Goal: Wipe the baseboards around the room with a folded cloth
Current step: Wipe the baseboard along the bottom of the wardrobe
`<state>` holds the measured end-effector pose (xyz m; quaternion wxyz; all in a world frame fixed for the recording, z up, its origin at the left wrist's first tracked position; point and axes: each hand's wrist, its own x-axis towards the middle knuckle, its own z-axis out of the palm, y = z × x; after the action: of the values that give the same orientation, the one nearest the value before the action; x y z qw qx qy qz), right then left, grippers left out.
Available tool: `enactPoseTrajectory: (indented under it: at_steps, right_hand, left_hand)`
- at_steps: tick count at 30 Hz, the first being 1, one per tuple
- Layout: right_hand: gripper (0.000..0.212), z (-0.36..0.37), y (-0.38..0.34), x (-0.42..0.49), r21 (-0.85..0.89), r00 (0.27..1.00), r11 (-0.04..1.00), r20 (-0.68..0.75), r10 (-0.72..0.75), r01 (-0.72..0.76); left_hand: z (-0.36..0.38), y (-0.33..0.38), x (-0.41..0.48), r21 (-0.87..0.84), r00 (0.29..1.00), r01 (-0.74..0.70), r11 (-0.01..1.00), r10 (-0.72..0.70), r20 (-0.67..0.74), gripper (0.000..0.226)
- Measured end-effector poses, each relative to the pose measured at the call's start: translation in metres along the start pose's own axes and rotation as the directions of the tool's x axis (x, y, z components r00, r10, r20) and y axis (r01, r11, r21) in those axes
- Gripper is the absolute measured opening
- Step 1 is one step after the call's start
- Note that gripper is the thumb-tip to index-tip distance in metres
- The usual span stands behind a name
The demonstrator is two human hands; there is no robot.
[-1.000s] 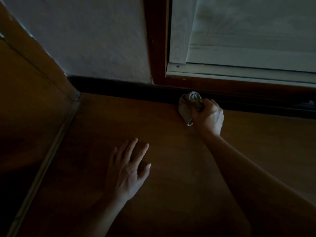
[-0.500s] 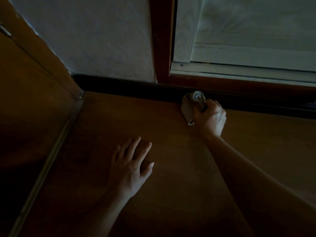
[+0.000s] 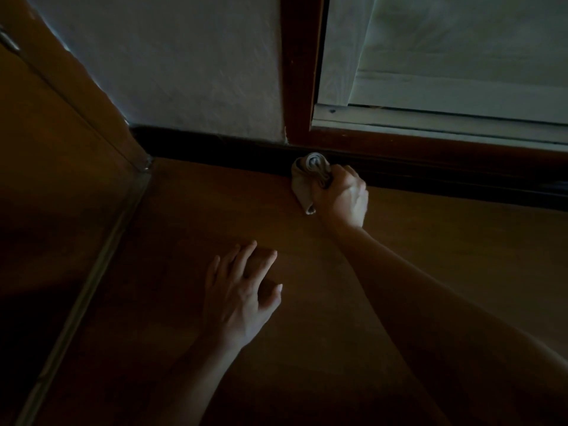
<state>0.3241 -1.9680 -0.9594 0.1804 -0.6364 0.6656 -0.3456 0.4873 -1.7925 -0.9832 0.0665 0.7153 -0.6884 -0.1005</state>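
Cloth (image 3: 307, 186) drawn leftward along baseboard (image 3: 215, 146) edge, grasped by right hand (image 3: 341, 198), open run left of fingers, left hand (image 3: 239, 296) released, flattened on floor (image 3: 184, 226).

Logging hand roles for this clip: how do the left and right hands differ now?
The right hand grips the cloth; the left hand holds nothing. The right hand is at the baseboard; the left hand rests on the floor, nearer the camera. The right hand is curled; the left hand is spread open. Both are bare.
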Motion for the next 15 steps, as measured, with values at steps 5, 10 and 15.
enactPoseTrajectory:
  at_steps: [5,10,15]
  right_hand:
    - [0.024,-0.011,0.015,0.004,-0.060,1.000,0.998,-0.019,-0.005,0.004]
    - [0.019,-0.047,0.050,0.005,-0.103,0.996,0.994,-0.090,0.025,-0.034]
    - [0.019,-0.074,0.070,0.005,-0.110,0.990,0.989,-0.117,0.084,-0.097]
  left_hand:
    - [0.006,0.026,0.010,0.038,0.997,-0.075,0.996,0.075,0.016,0.065]
    - [0.012,0.064,0.025,-0.020,0.982,-0.175,0.984,0.176,0.071,0.070]
    - [0.020,0.099,0.032,-0.038,0.953,-0.278,0.960,0.280,0.111,0.068]
